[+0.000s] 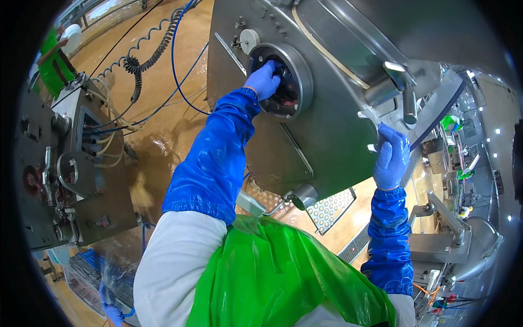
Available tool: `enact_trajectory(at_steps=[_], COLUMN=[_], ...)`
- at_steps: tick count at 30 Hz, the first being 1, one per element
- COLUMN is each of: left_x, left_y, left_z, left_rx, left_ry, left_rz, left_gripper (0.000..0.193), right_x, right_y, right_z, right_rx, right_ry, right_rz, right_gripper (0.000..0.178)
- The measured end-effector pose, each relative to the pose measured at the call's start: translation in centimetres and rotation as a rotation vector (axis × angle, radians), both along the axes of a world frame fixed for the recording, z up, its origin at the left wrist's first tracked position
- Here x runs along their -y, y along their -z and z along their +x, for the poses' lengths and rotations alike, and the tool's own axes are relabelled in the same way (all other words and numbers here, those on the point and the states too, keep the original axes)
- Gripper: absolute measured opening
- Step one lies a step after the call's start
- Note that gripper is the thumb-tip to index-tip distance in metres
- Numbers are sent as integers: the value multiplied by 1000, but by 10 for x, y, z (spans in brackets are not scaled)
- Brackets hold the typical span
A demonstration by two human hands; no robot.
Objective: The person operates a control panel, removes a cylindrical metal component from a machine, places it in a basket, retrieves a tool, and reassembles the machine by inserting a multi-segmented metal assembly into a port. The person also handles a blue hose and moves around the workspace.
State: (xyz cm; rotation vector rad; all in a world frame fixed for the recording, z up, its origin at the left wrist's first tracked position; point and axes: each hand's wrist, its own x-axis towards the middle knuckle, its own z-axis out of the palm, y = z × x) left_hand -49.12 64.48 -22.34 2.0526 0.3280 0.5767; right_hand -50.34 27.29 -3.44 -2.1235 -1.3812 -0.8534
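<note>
My left hand (263,82), in a blue glove, reaches into the round metal opening (305,82) on the front of a large steel machine (332,141). Its fingers curl around a dark part inside, which I cannot make out; their tips are hidden. Dark red residue, like meat, shows in the opening below the hand. My right hand (391,158), also gloved, is raised at the machine's right edge with nothing visible in it. Its fingers point up and bend a little toward the steel, with the thumb apart; whether they touch it is unclear.
A steel handle (406,90) juts out above my right hand. Left stands another steel machine (103,180) with hoses; a coiled cable (133,65) hangs behind it. A perforated plate (331,211) lies below the machine. Another person's gloved hand (113,313) shows at lower left.
</note>
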Motion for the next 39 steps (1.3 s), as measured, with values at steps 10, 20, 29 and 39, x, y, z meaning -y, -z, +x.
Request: enact_trajectory(at_steps=[10, 20, 29, 39], left_x=[-1, -5, -12, -33], left_y=[-4, -16, 9, -17], left_z=[-21, -44, -133, -141], left_rx=[61, -20, 175, 253], left_ry=[-54, -58, -294, -355], left_rz=[-34, -45, -187, -255], left_gripper=[39, 29, 29, 41], right_x=[-3, -4, 1, 30], right_y=[1, -1, 6, 21], right_z=[-3, -3, 2, -57], right_rx=[37, 51, 22, -83], right_ry=[115, 133, 119, -527], right_rz=[-23, -27, 67, 95], right_gripper=[17, 14, 15, 26])
